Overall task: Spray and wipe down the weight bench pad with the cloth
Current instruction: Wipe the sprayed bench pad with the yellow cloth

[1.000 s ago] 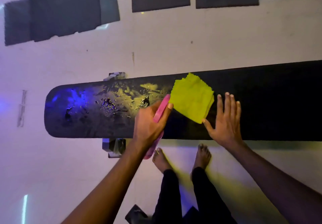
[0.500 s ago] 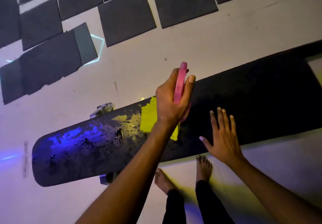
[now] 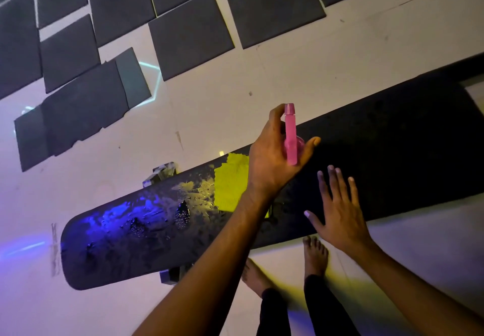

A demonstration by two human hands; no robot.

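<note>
The long black bench pad (image 3: pixel 392 150) runs across the view, tilted up to the right, and its left part (image 3: pixel 131 231) is wet and glistens. A folded yellow-green cloth (image 3: pixel 231 184) lies on the pad, partly hidden behind my left forearm. My left hand (image 3: pixel 272 157) holds a pink spray bottle (image 3: pixel 290 136) above the pad's middle, nozzle pointing away from me. My right hand (image 3: pixel 337 210) rests flat on the near side of the pad, fingers spread, holding nothing.
Dark square floor mats (image 3: pixel 191 34) lie on the pale floor beyond the bench. The bench's metal frame (image 3: pixel 162 173) shows at the far edge and again under the near edge (image 3: pixel 170 275). My bare feet (image 3: pixel 314 254) stand right beside the pad.
My left hand has lifted the pink bottle from beside the cloth up over the pad's middle and moved it right. The view has tilted. My right hand stays flat on the pad.
</note>
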